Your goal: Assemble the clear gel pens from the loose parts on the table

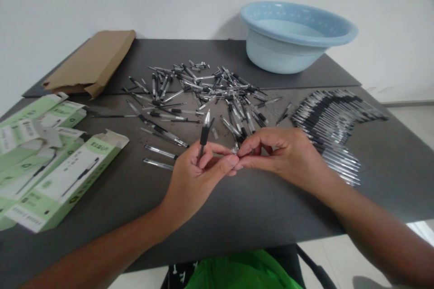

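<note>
My left hand point(196, 171) is closed around a black pen part point(204, 133) that points up and away, its silver tip at the top. My right hand point(281, 153) pinches a small clear piece point(234, 149) with thumb and forefinger, right against my left fingertips. Both hands hover above the dark table point(237, 207), just in front of a scattered pile of pen parts point(203, 90).
A neat row of assembled pens point(332, 122) lies to the right. Green and white pen boxes point(50, 162) sit open at the left, a brown cardboard box point(91, 61) behind them. A light blue basin point(294, 36) stands at the back.
</note>
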Tool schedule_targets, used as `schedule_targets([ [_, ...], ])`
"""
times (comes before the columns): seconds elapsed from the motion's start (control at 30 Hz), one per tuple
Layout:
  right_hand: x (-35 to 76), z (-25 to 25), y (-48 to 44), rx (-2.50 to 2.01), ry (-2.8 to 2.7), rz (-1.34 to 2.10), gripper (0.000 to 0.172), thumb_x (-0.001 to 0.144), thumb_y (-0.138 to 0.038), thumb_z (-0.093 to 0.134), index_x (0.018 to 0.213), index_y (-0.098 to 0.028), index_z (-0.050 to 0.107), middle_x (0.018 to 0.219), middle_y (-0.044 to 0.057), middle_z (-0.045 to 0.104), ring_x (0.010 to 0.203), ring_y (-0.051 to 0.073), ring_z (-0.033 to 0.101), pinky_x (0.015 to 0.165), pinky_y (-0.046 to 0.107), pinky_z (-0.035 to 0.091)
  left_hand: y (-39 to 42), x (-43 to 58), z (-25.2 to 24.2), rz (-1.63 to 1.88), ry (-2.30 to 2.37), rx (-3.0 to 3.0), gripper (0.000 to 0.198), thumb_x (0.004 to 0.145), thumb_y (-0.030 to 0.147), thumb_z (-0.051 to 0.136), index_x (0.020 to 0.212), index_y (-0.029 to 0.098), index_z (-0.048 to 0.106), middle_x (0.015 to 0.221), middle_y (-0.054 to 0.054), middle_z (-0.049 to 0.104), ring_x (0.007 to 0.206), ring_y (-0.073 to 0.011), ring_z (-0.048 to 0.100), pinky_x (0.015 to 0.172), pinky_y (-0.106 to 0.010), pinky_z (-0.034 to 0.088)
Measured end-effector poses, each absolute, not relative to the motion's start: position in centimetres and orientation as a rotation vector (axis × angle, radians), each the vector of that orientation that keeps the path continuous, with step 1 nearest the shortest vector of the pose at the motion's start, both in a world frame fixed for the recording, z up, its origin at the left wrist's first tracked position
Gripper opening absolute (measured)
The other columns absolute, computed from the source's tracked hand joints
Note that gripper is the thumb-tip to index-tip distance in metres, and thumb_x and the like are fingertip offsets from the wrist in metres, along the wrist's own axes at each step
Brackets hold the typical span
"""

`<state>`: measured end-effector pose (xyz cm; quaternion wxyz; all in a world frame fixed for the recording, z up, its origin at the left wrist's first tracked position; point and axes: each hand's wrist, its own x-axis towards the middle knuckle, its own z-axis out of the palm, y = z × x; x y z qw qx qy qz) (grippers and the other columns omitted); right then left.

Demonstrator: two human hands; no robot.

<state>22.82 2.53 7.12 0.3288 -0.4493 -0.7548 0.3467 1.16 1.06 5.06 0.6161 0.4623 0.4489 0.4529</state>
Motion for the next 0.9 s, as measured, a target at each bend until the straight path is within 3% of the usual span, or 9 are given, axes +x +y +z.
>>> schedule_targets([
  [0.2, 22.8, 7.5, 2.5, -1.144, -1.797, 1.147, 0.015, 0.082, -0.033, 0.090, 0.094, -0.026, 0.086, 0.084, 0.000, 0.083, 0.072, 0.014, 0.076, 0.067, 0.022, 0.060, 1.7, 0.6, 4.4, 1.015, 0.939, 0.919, 0.059, 0.074, 0.019, 0.095, 0.066, 0.020, 0.037, 0.083, 0.002, 0.079, 0.071, -0.0135, 0.078, 0.064, -0.018, 0.063],
  [0.33, 23.0, 7.5, 2.9, -1.008, -1.597, 1.503, 0.024, 0.079, -0.028, 0.092, 0.102, -0.026, 0.086, 0.092, 0.002, 0.086, 0.083, 0.017, 0.082, 0.076, 0.026, 0.066, 2.1, 0.6, 4.3, 0.958, 0.785, 0.747, 0.058, 0.078, 0.016, 0.093, 0.068, 0.020, 0.035, 0.072, 0.006, 0.075, 0.068, -0.0101, 0.077, 0.064, -0.014, 0.062],
  [0.4, 23.0, 7.4, 2.9, -0.946, -1.523, 1.576, 0.029, 0.078, -0.026, 0.093, 0.106, -0.025, 0.085, 0.092, 0.002, 0.085, 0.083, 0.017, 0.081, 0.074, 0.025, 0.066, 2.3, 0.8, 4.5, 0.914, 0.756, 0.672, 0.060, 0.076, 0.017, 0.095, 0.068, 0.020, 0.035, 0.067, 0.006, 0.072, 0.068, -0.0109, 0.077, 0.062, -0.013, 0.062],
  [0.57, 22.7, 7.4, 2.9, -0.947, -1.576, 1.461, 0.033, 0.086, -0.028, 0.086, 0.119, -0.027, 0.082, 0.082, -0.001, 0.081, 0.069, 0.010, 0.073, 0.058, 0.019, 0.056, 2.4, 0.8, 4.4, 0.793, 0.733, 0.631, 0.065, 0.072, 0.022, 0.098, 0.068, 0.021, 0.033, 0.068, 0.004, 0.076, 0.069, -0.0170, 0.082, 0.060, -0.015, 0.063],
  [0.73, 22.7, 7.6, 3.1, -0.842, -1.749, 1.405, 0.026, 0.087, -0.018, 0.084, 0.111, -0.027, 0.085, 0.094, 0.001, 0.083, 0.083, 0.013, 0.076, 0.075, 0.023, 0.061, 2.2, 0.5, 3.8, 0.757, 0.656, 0.648, 0.060, 0.075, 0.018, 0.097, 0.070, 0.021, 0.037, 0.073, 0.004, 0.079, 0.073, -0.0174, 0.083, 0.065, -0.017, 0.065],
  [0.9, 22.8, 7.3, 3.1, -0.847, -1.707, 1.443, 0.021, 0.091, -0.028, 0.082, 0.112, -0.030, 0.085, 0.094, 0.000, 0.084, 0.085, 0.013, 0.078, 0.078, 0.024, 0.064, 2.3, 0.5, 3.9, 0.756, 0.650, 0.624, 0.061, 0.072, 0.016, 0.098, 0.069, 0.021, 0.038, 0.075, 0.004, 0.080, 0.075, -0.0152, 0.083, 0.070, -0.015, 0.064],
])
